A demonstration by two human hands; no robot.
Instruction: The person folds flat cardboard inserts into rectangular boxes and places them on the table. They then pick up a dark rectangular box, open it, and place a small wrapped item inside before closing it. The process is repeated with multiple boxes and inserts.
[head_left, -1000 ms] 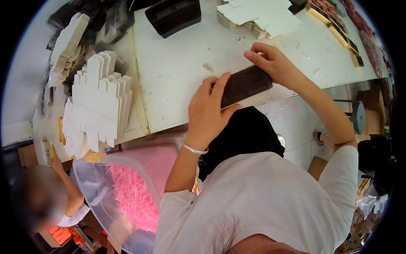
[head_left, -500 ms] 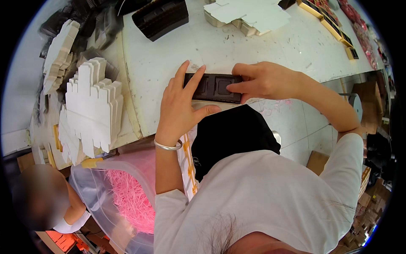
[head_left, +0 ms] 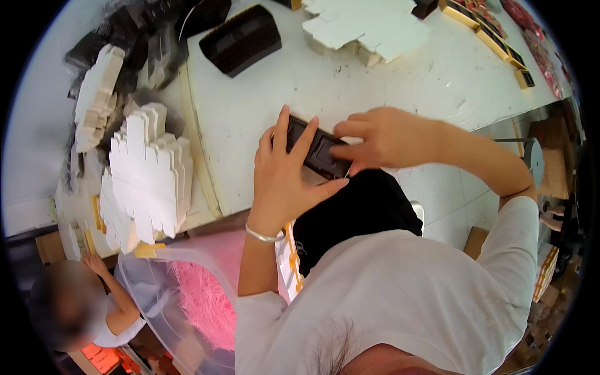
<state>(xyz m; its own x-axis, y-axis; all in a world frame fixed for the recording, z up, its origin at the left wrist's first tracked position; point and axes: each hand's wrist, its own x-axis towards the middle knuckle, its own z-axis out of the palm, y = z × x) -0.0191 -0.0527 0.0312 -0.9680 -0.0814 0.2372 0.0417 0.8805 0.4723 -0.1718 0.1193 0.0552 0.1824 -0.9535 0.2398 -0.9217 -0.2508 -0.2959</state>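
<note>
Left hand (head_left: pixel 281 175) is grasping dark tray (head_left: pixel 320 150) | right hand (head_left: pixel 390 134) is apparently pressing its four-o'clock end, grip unclear | likely needing steadiness next

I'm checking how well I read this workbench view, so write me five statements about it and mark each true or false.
1. The left hand lies with spread fingers across the dark brown compartmented tray. True.
2. The right hand is well away from the tray. False: its fingertips are at the tray's right end.
3. Pink shredded filler lies in the translucent plastic bin. True.
4. The silver bangle is on the right wrist. False: it is on the left wrist.
5. A stack of flat white carton blanks stands left of the tray. True.
</note>
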